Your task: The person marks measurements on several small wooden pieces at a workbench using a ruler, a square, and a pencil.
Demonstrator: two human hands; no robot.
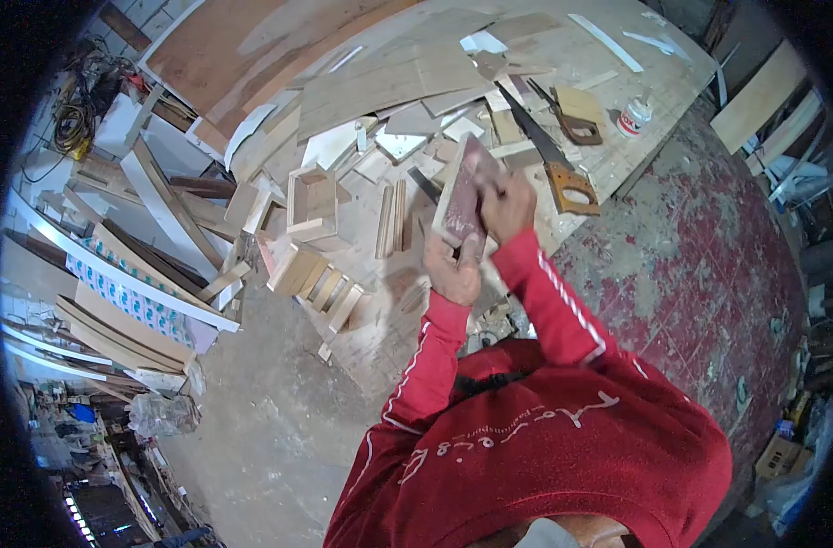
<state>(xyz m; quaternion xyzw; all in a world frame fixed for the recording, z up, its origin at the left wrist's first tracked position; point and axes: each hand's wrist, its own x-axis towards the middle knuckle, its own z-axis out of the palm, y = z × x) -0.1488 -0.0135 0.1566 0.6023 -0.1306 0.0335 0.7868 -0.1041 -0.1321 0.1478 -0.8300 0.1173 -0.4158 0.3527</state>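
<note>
A flat board [471, 187] with a brownish-purple face and pale edge stands tilted above the workbench. My left hand [455, 269] is closed around its lower end, thumb on the face. Against the board's right side is my right hand [510, 208], its fingers curled and slightly blurred; anything under them is hidden. Just left of the board, a dark flat strip [424, 185] lies on the bench beside several narrow wooden strips [391, 219]. Farther left are an open wooden box frame [313, 203] and a small slatted wooden piece [318, 281].
Two handsaws lie to the right, one with a light wooden handle [573, 190], the other with a darker handle [581, 131]. Near the bench's right edge stands a white container [634, 117]. Plywood sheets [371, 87] and offcuts cover the back; long curved boards [133, 260] lean at left.
</note>
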